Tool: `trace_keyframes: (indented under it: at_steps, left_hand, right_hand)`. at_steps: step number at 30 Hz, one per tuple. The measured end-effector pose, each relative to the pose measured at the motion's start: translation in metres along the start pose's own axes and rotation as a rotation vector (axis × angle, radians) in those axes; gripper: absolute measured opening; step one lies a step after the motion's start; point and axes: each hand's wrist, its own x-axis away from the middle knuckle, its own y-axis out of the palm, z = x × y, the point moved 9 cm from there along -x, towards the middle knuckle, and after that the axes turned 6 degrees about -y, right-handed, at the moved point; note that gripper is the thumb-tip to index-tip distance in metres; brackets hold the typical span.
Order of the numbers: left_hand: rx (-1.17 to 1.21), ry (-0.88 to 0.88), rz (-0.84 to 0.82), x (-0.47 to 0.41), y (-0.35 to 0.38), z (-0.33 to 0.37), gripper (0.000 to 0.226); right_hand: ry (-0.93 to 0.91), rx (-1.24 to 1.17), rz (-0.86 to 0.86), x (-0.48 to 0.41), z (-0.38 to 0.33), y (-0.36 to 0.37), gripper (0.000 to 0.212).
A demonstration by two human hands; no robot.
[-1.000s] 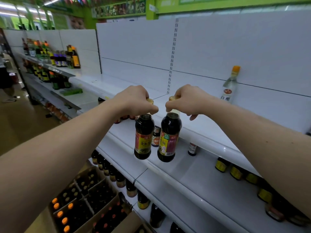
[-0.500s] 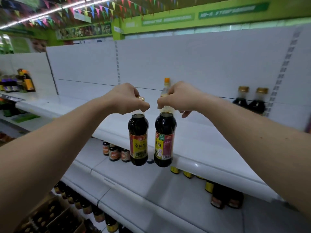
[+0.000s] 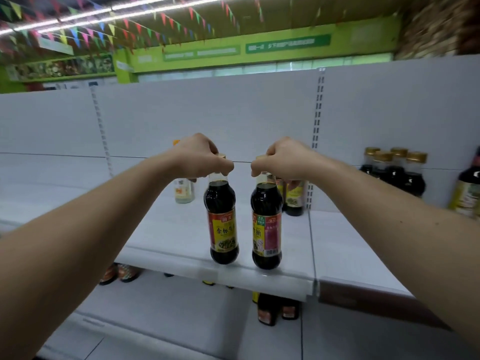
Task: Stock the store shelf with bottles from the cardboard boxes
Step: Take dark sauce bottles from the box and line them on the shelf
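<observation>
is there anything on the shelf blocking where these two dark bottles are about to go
Nothing visible blocks them. The left bottle and right bottle hang over a bare stretch of the shelf; the clear bottle and other dark bottles stand farther back.
</observation>
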Motion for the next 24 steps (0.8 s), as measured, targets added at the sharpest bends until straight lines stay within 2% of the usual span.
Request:
trace_keyframes:
  at_steps: [10, 16, 20, 24]
  left_hand:
    - [0.050, 0.107, -0.073, -0.042, 0.059, 0.060, 0.024]
    - [0.029, 0.164, -0.105, -0.081, 0.087, 0.070, 0.036]
    - [0.049, 0.191, -0.136, -0.109, 0.105, 0.072, 0.029]
    - [0.045, 0.221, -0.173, -0.134, 0.119, 0.072, 0.033]
  right_hand:
    - [0.123, 0.038, 0.073, 0.012, 0.070, -0.035, 0.031]
    - [0.183, 0.054, 0.095, -0.005, 0.097, -0.038, 0.031]
    - [0.210, 0.079, 0.077, -0.024, 0.109, -0.033, 0.032]
    - [0.243, 0.113, 0.064, -0.045, 0.119, -0.027, 0.031]
